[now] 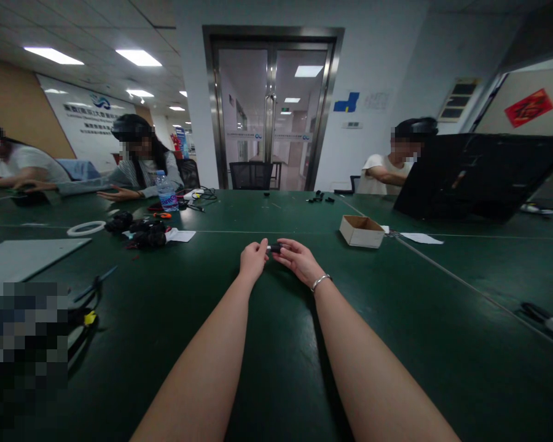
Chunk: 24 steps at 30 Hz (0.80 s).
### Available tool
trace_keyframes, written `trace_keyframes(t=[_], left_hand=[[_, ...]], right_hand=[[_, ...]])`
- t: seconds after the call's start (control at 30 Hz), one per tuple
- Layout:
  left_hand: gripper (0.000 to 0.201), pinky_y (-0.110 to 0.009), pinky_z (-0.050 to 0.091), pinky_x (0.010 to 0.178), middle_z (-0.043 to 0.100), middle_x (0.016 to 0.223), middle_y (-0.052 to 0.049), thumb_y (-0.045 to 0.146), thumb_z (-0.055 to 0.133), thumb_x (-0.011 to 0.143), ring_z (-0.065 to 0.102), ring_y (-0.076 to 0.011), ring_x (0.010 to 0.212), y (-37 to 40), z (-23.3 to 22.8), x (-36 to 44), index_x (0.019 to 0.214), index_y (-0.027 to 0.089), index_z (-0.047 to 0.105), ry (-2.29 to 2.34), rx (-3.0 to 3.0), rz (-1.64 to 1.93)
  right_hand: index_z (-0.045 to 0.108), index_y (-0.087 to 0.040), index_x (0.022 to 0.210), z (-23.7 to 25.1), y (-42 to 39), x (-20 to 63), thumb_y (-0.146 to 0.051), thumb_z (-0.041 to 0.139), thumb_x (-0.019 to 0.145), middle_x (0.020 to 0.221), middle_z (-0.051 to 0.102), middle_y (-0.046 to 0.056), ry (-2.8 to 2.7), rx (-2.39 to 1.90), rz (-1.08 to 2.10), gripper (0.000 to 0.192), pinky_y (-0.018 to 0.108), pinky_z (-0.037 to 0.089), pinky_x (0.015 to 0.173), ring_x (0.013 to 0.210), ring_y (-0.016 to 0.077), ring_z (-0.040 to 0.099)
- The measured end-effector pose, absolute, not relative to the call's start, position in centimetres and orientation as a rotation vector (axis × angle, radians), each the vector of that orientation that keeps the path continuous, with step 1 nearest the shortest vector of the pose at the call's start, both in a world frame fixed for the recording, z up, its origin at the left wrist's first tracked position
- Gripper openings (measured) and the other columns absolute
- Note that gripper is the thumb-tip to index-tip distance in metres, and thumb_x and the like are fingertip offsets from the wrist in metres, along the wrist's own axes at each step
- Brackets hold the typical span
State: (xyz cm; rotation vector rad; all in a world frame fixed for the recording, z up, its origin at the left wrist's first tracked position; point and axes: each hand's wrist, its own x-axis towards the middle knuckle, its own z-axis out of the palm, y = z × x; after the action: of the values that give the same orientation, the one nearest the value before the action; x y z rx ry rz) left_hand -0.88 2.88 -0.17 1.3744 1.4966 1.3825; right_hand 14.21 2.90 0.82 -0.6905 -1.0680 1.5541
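Observation:
Both hands meet over the green table (276, 344) around a small black piece with a pale tip (275, 248), which looks like a plug or a USB stick; its exact kind is too small to make out. My left hand (253, 260) is closed, thumb and fingers pinching the pale end. On the black end, the curved fingers of my right hand (301, 260) grip from the other side. A silver bracelet (321, 282) circles my right wrist. The piece lies roughly level between the fingertips, partly covered by them.
An open cardboard box (361, 233) stands right of my hands. Left are bundled black cables (147, 233), a white ring (86, 228) and a water bottle (166, 191). Small black pieces (320, 197) lie farther back. A large black panel (479, 175) stands at right; several people sit around.

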Motion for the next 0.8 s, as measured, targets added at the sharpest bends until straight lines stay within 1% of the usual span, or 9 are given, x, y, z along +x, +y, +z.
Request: trace_keyframes(t=[0.13,0.33,0.43,0.5,0.63,0.73,0.8], left_hand=[[0.045,-0.027,0.035,0.054,0.059,0.056,-0.003,0.051,0.042,0.089,0.053,-0.0163,0.051,2.0,0.7,-1.0,0.062,0.019,0.059,1.632,1.482,1.323],[0.052,-0.028,0.031,0.055,0.053,0.047,-0.003,0.049,0.039,0.091,0.049,-0.0174,0.046,1.4,1.5,-1.3,0.052,0.020,0.057,1.714,1.557,1.250],[0.053,-0.028,0.032,0.055,0.053,0.047,-0.003,0.050,0.037,0.092,0.049,-0.0173,0.046,1.6,1.3,-1.4,0.053,0.020,0.058,1.703,1.534,1.255],[0.052,-0.028,0.033,0.055,0.053,0.049,-0.003,0.051,0.038,0.091,0.049,-0.0165,0.046,1.7,0.9,-1.5,0.055,0.020,0.059,1.667,1.539,1.285],[0.041,-0.026,0.036,0.054,0.057,0.057,-0.002,0.052,0.045,0.087,0.051,-0.0149,0.051,2.4,0.2,-1.4,0.067,0.019,0.059,1.544,1.525,1.352],[0.023,-0.023,0.038,0.055,0.059,0.066,-0.001,0.041,0.057,0.081,0.054,-0.0132,0.059,2.8,-0.1,-1.2,0.080,0.018,0.059,1.368,1.478,1.418],[0.018,-0.021,0.039,0.056,0.059,0.072,-0.001,0.034,0.061,0.078,0.055,-0.0120,0.063,2.9,-0.1,-1.0,0.085,0.017,0.058,1.297,1.455,1.456]], right_hand=[[0.068,-0.017,0.092,0.9,2.9,14.0,0.002,0.064,0.075,0.087,0.061,0.002,-1.081,-0.681,1.561,0.026,0.030,0.059,0.083,0.078,0.0152,0.069],[0.068,-0.016,0.092,0.9,2.7,13.7,0.006,0.061,0.075,0.089,0.060,0.002,-1.090,-0.677,1.586,0.029,0.028,0.060,0.081,0.078,0.0150,0.069],[0.068,-0.016,0.093,1.1,2.7,13.6,0.005,0.061,0.075,0.089,0.062,0.002,-1.097,-0.679,1.583,0.029,0.027,0.060,0.080,0.079,0.0154,0.069],[0.068,-0.015,0.093,1.1,2.7,13.6,0.003,0.062,0.077,0.087,0.064,0.003,-1.091,-0.703,1.571,0.025,0.025,0.060,0.076,0.077,0.0158,0.069],[0.067,-0.013,0.092,1.1,2.9,13.7,-0.006,0.065,0.082,0.078,0.066,0.006,-1.041,-0.792,1.515,0.013,0.023,0.060,0.063,0.066,0.0145,0.067],[0.066,-0.011,0.085,0.9,3.2,13.7,-0.012,0.070,0.081,0.068,0.064,0.004,-0.976,-0.825,1.475,0.006,0.023,0.058,0.057,0.056,0.0123,0.062],[0.064,-0.011,0.082,0.9,3.2,13.7,-0.016,0.074,0.079,0.062,0.061,0.003,-0.960,-0.828,1.463,0.011,0.022,0.057,0.055,0.053,0.0117,0.060]])
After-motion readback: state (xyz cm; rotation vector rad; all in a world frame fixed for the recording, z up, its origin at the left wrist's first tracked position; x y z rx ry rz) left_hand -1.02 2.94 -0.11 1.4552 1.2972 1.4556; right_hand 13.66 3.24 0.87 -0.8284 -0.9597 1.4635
